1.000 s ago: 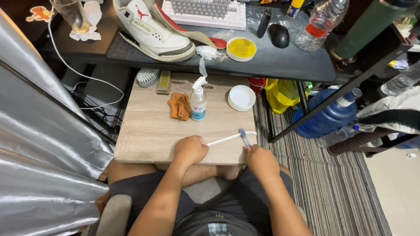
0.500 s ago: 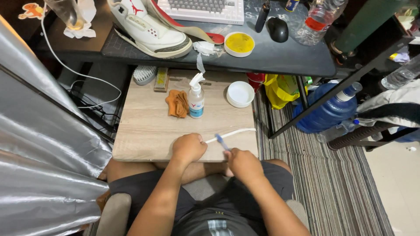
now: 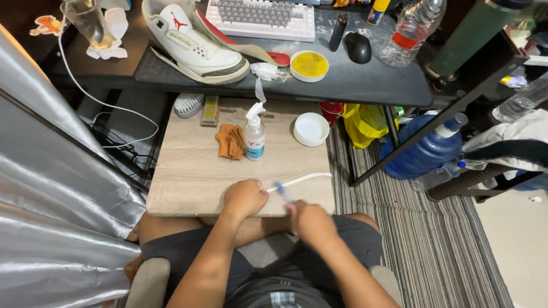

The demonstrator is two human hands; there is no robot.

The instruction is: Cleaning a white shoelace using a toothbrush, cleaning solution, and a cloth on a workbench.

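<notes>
My left hand (image 3: 245,198) is closed on one end of a white shoelace (image 3: 305,179) and presses it onto the low wooden table (image 3: 188,171). The lace runs off to the right along the table's front edge. A small blue-handled brush (image 3: 282,191) sits in my right hand (image 3: 311,219), its head against the lace right beside the left hand. The right hand is blurred.
Further back on the table stand a spray bottle (image 3: 254,134), an orange cloth (image 3: 230,141), a white round lid (image 3: 311,128) and two brushes (image 3: 197,106). The dark desk behind holds a white sneaker (image 3: 194,45), a yellow tub (image 3: 309,64) and a keyboard (image 3: 260,17). A blue water jug (image 3: 425,148) stands right.
My right hand has slid left along the lace with the brush, from the lace's right end to right beside the left hand. The left hand has stayed put.
</notes>
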